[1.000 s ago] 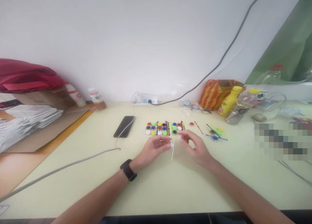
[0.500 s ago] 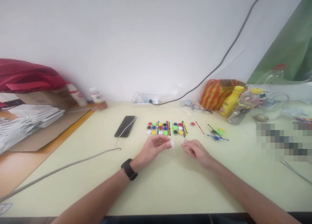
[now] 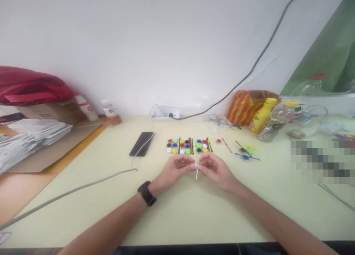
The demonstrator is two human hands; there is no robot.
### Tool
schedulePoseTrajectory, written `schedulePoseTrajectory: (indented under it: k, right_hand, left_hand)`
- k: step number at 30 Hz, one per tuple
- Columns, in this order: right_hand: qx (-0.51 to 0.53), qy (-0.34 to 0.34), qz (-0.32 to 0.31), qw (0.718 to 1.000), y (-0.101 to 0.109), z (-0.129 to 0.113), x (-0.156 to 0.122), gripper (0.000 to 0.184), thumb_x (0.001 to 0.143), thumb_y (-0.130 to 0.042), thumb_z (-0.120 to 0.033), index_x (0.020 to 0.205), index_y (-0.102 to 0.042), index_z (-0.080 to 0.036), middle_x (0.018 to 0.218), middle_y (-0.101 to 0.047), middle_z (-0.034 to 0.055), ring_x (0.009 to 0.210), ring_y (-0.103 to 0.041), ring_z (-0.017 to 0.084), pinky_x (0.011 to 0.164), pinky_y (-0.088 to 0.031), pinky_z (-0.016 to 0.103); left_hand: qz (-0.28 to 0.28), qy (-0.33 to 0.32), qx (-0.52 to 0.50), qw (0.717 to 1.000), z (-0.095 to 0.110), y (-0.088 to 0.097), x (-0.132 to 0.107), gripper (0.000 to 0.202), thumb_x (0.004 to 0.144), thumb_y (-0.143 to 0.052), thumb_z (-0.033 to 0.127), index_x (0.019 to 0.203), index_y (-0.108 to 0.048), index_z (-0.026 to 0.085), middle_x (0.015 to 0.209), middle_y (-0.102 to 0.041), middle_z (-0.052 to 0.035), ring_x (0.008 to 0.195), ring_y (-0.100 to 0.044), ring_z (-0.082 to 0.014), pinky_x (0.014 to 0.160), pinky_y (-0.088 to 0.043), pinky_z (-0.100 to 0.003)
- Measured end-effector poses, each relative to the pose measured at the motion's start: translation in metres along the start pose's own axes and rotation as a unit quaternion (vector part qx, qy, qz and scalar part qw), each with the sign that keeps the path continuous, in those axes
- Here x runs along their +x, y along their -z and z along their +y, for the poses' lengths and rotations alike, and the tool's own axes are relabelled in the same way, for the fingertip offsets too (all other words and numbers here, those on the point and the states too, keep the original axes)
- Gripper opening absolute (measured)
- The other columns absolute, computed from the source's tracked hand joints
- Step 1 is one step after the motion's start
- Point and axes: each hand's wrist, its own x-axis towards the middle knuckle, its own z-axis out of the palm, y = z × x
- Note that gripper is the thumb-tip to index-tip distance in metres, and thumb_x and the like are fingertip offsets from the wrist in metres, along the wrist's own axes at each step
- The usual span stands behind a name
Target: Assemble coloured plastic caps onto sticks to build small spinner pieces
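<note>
My left hand (image 3: 175,170) and my right hand (image 3: 219,171) meet at the middle of the table, both closed in a fingertip pinch. Between them is a small white plastic piece (image 3: 196,166), with a thin white stick (image 3: 197,174) pointing down toward me. The fingers hide much of it. Just beyond the hands lie rows of small coloured discs (image 3: 182,146), with bundles of thin coloured arrow-shaped sticks (image 3: 191,146) between them. To their right are a red disc (image 3: 219,141), a red stick (image 3: 227,146) and a loose group with a blue disc (image 3: 245,157).
A phone (image 3: 141,144) lies left of the discs, a cable (image 3: 97,180) running past it. Bottles (image 3: 111,112), a power strip (image 3: 162,115), a striped bag (image 3: 240,108) and a yellow bottle (image 3: 262,116) stand along the wall. Papers (image 3: 41,131) are stacked at left.
My right hand has moved left to meet my left hand and now pinches at the white piece too. The white stick has tilted slightly. The left hand stays nearly in place.
</note>
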Motion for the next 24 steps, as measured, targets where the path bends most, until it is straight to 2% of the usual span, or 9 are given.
schedulePoseTrajectory:
  k: [3,8,10,12,13,15,17,20,24]
  right_hand:
    - [-0.056,0.031,0.027,0.998,0.003,-0.002,-0.002,0.027,0.100,-0.059,-0.038,0.124,-0.054,-0.026,0.086,-0.063,0.0005,0.082,-0.062,0.018,0.080,-0.049,0.034]
    - [-0.092,0.077,0.073,0.990,0.003,-0.003,-0.005,0.058,0.101,-0.056,-0.037,0.153,-0.031,-0.031,0.087,-0.057,-0.0011,0.073,-0.054,0.016,0.073,-0.047,0.032]
    - [-0.089,0.080,0.078,0.990,0.004,-0.004,-0.005,0.050,0.100,-0.057,-0.040,0.147,-0.042,-0.030,0.090,-0.057,-0.0003,0.071,-0.052,0.016,0.072,-0.046,0.032]
    - [-0.081,0.053,0.037,0.995,0.007,-0.005,-0.005,0.028,0.102,-0.051,-0.044,0.112,-0.066,-0.024,0.080,-0.057,0.0006,0.068,-0.051,0.016,0.071,-0.045,0.033]
    - [-0.073,0.031,0.001,0.997,0.010,-0.006,-0.004,0.038,0.104,-0.046,-0.047,0.086,-0.067,-0.021,0.070,-0.054,0.0006,0.064,-0.049,0.016,0.069,-0.043,0.033]
    - [-0.057,-0.003,-0.064,0.996,0.014,-0.007,-0.003,0.062,0.105,-0.041,-0.052,0.052,-0.047,-0.021,0.055,-0.043,0.0000,0.056,-0.042,0.015,0.063,-0.038,0.033]
    - [-0.049,-0.007,-0.070,0.996,0.016,-0.008,-0.002,0.065,0.103,-0.044,-0.056,0.048,-0.037,-0.021,0.052,-0.037,-0.0012,0.053,-0.035,0.013,0.058,-0.033,0.032]
    - [-0.043,0.004,-0.021,0.999,0.014,-0.009,-0.001,0.050,0.097,-0.058,-0.056,0.063,-0.048,-0.021,0.062,-0.045,-0.0018,0.059,-0.040,0.014,0.059,-0.033,0.030]
    - [-0.012,0.000,0.005,1.000,0.006,-0.008,-0.001,0.033,0.091,-0.070,-0.049,0.084,-0.054,-0.021,0.078,-0.055,-0.0010,0.072,-0.053,0.015,0.068,-0.043,0.029]
  left_hand:
    - [0.004,0.000,-0.006,1.000,0.002,-0.001,0.000,0.027,0.080,-0.086,0.032,0.097,-0.074,0.015,0.093,-0.076,-0.0063,0.092,-0.073,-0.0202,0.089,-0.056,-0.033]
    - [0.017,0.008,-0.008,1.000,0.004,-0.001,0.000,0.029,0.077,-0.088,0.034,0.096,-0.075,0.015,0.090,-0.075,-0.0054,0.087,-0.072,-0.0186,0.088,-0.056,-0.033]
    - [0.021,0.008,-0.009,1.000,0.005,-0.002,-0.001,0.029,0.077,-0.088,0.034,0.096,-0.075,0.015,0.090,-0.075,-0.0054,0.087,-0.072,-0.0182,0.088,-0.056,-0.032]
    - [0.027,0.006,-0.011,1.000,0.006,-0.003,-0.001,0.029,0.077,-0.088,0.034,0.094,-0.075,0.015,0.091,-0.074,-0.0053,0.087,-0.071,-0.0179,0.087,-0.057,-0.032]
    - [0.031,0.005,-0.013,0.999,0.006,-0.003,-0.001,0.029,0.077,-0.089,0.034,0.094,-0.075,0.015,0.090,-0.074,-0.0052,0.086,-0.071,-0.0176,0.087,-0.057,-0.032]
    - [0.038,0.004,-0.015,0.999,0.007,-0.004,-0.001,0.029,0.076,-0.089,0.034,0.092,-0.075,0.015,0.090,-0.074,-0.0049,0.084,-0.070,-0.0166,0.086,-0.057,-0.032]
    - [0.040,0.003,-0.015,0.999,0.009,-0.005,-0.001,0.029,0.076,-0.089,0.035,0.092,-0.075,0.015,0.090,-0.074,-0.0048,0.083,-0.069,-0.0162,0.086,-0.057,-0.032]
    - [0.034,0.000,-0.012,0.999,0.009,-0.006,-0.002,0.029,0.077,-0.088,0.036,0.093,-0.075,0.015,0.089,-0.074,-0.0051,0.083,-0.069,-0.0170,0.085,-0.056,-0.032]
    - [0.026,-0.006,0.001,1.000,0.006,-0.003,-0.001,0.028,0.078,-0.087,0.036,0.094,-0.075,0.015,0.089,-0.074,-0.0052,0.085,-0.070,-0.0175,0.084,-0.055,-0.031]
